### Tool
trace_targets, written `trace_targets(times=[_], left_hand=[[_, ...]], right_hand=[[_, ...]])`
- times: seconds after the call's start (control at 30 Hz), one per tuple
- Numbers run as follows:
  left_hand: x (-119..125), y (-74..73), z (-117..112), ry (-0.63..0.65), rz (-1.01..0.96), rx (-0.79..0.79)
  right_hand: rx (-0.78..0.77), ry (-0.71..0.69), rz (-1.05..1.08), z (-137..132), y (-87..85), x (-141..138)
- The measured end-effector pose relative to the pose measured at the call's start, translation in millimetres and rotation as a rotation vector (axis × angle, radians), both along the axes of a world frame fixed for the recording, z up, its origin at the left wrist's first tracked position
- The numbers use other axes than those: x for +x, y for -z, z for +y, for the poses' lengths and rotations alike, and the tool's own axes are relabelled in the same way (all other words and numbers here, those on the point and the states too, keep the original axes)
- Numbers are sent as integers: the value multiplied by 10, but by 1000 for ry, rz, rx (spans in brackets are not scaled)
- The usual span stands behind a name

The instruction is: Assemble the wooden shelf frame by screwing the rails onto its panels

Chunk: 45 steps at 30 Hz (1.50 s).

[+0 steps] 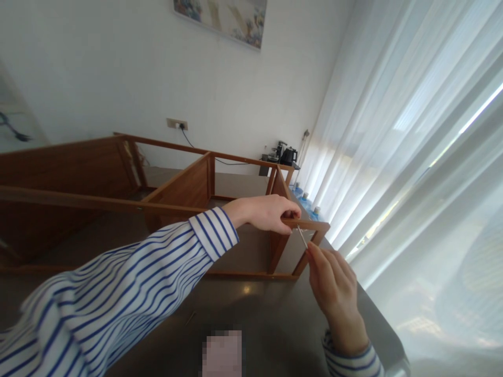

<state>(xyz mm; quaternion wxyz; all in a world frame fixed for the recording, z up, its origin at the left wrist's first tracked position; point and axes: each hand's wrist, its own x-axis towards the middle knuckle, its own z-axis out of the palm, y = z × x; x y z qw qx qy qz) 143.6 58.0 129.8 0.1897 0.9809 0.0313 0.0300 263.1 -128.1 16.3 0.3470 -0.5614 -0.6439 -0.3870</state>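
Note:
A brown wooden furniture frame (184,188) lies on its side on the floor, with open compartments. My left hand (269,212), in a blue-and-white striped sleeve, is closed around the frame's top rail (314,225) near its right corner. My right hand (334,285) is just below that corner, fingers pinched on a thin silvery metal tool (302,236), possibly a hex key. The tool's tip points up at the underside of the rail, next to my left fingers.
White sheer curtains (412,157) fill the right side. A kettle (288,155) stands on a small table at the far wall, with a wall socket (176,124) and cable nearby. Blue water bottles (308,204) stand behind the frame. A small thin metal piece (190,317) lies on the dark floor.

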Motion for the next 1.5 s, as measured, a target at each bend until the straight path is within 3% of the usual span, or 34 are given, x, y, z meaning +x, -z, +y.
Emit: trace_targets(times=[0.07,0.13,0.23,0.37,0.5,0.7,0.87,1.23,1.33,1.5], left_hand=[[1,2,4,0,5,-1],[0,-2,6,1,2,1],[-1,-11,2,7,-11,10],[4,-10,-2,12,-22,28],[6,-6,-3,10,-17,33],[7,-11,0,13,-31,23],[7,-1,4,21,-27,5],[7,-2,0,24,-23,0],[12,7,15,22,-24,0],[11,5,23,22,-26,-1]], right_hand=[[-17,5,16,6,23,-33],[9,-2,181,45,66,-137],[46,-41,672,129,104,-365],[37,-265,1255,193,9,-586],[22,-406,1394,187,-96,-602],[-86,-414,1252,135,-31,-481],[-212,-328,971,61,-15,-330],[-202,-26,-29,-30,-293,-108],[-223,-40,-229,-58,-371,-77],[-208,-109,-369,-104,-490,-41]])
